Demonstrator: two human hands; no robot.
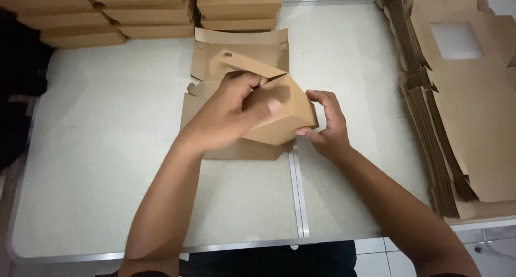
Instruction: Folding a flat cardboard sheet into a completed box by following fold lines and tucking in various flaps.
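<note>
**A flat cardboard blank half-folded into a box, seen from above**

Centre of the frame: a brown cardboard box blank (239, 62) lies on the pale tabletop (97, 148), partly raised into shape. Its rear panel stands up toward the top of the frame, and one side flap (285, 113) is bent up and inward. The base of the blank is flat on the table, just left of the metal seam (297, 191) between the two table halves.

The left hand (226, 118) is closed on the raised flap from above, fingers curled over its upper edge and thumb pressed on its face. The right hand (325, 121) has its fingers narrowed onto the flap's lower right corner, pinching or steadying it; whether the thumb is under the card cannot be told.

Progress, as judged from the shapes: the rear wall and one side are up, while the front edge and the remaining flaps lie flat, so the box appears roughly midway in forming and not yet closed.

Outward: finished closed boxes (145, 11) are stacked along the upper left and upper centre. A tall pile of unfolded blanks (462, 126), the top one with a window cut-out, fills the right edge.
</note>
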